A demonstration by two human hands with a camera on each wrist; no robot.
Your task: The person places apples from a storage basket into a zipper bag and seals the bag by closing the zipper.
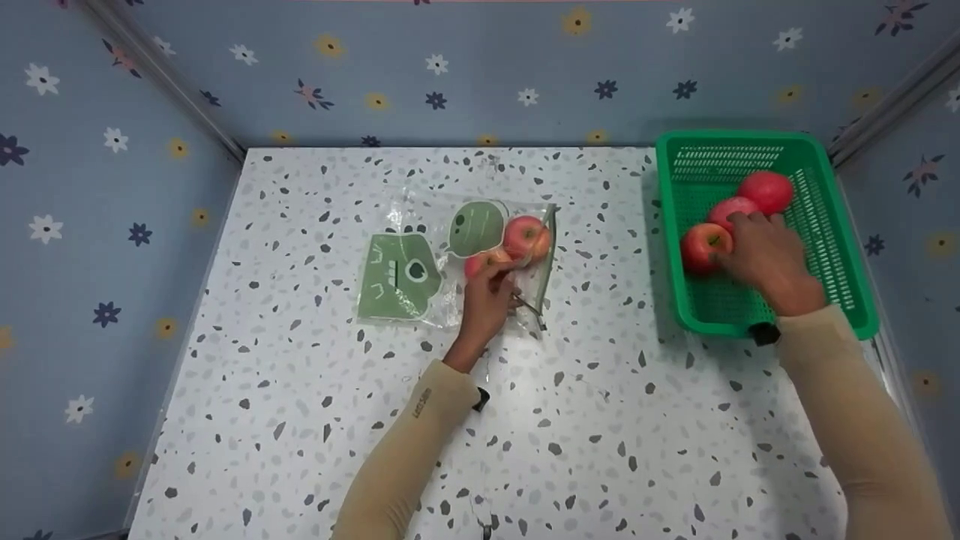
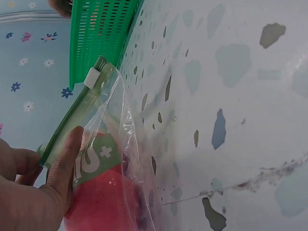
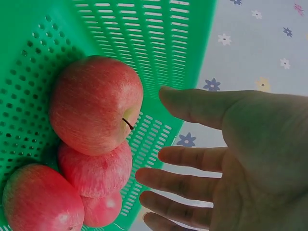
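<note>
A clear zip bag [image 1: 401, 289] with green cartoon prints lies flat on the table, its green zip edge [image 2: 72, 115] facing right. Two red apples [image 1: 525, 234] are inside, near the mouth. My left hand [image 1: 484, 307] pinches the bag by this zip edge, a white slider at the strip's far end. Over on the right, my right hand [image 1: 772, 259] reaches into a green plastic basket [image 1: 679, 300] above several red apples [image 3: 96, 106]. In the right wrist view its fingers are spread and nearly straight, beside the biggest-looking apple, with nothing in the palm.
The basket stands at the back right corner of the speckled white table [image 1: 570, 435], close to the side wall. Flower-patterned blue panels [image 1: 480, 75] enclose the back and both sides. A dark crack [image 2: 250, 180] runs along the tabletop in the left wrist view.
</note>
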